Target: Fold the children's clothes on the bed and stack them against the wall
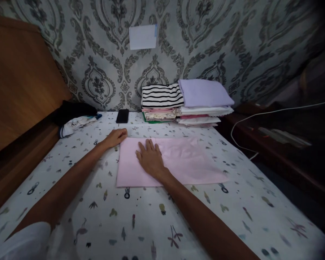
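A pink cloth (184, 162) lies flat on the patterned white sheet (135, 224), its left part smooth and some creases showing right of the middle. My right hand (151, 159) rests palm down on the cloth's left half, fingers spread. At the cloth's upper left corner is my left hand (117, 137), fingers curled together at the edge; their tips touch or pinch the corner, but the exact grip is hidden.
Folded clothes stand in two stacks at the back, a striped one (162, 95) and a lilac one (206, 93) on top. A phone (122, 116), a crumpled white garment (77, 124) and a white cable (242, 121) lie around.
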{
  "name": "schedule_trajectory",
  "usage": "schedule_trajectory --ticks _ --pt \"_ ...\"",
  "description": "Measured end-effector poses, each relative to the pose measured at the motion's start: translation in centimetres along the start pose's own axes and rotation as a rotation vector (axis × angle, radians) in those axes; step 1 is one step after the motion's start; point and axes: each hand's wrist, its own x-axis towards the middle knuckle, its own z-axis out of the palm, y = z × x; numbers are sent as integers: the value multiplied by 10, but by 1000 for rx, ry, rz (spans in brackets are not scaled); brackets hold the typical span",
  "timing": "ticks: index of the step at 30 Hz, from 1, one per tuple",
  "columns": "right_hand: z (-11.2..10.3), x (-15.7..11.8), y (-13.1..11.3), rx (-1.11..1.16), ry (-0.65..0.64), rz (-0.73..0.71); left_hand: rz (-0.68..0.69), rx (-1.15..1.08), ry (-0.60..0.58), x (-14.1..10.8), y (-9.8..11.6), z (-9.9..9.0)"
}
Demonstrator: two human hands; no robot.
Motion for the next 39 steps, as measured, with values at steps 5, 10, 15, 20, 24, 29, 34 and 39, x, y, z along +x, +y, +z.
schedule_trajectory --ticks 5,10,15,20,24,29,34,39 --pt "7 1 2 -18 31 -10 -32 231 87 -9 -15 -9" --pt "10 2 3 10 18 -15 -135 40 225 -54 6 -21" --pt "5 1 2 66 -9 -16 147 -3 -54 -125 80 -12" --pt "-12 -13 -3 66 -1 -100 245 312 -252 -187 110 18" --pt "-8 -26 -7 137 -62 -193 256 532 -266 -207 111 31" --pt "9 -32 -6 121 -46 -192 188 766 -379 -203 133 29" --pt "10 -33 -6 98 -44 -194 -27 855 -410 -199 150 27" --pt "7 -35 -7 101 -28 -201 -55 882 -393 -213 153 24"
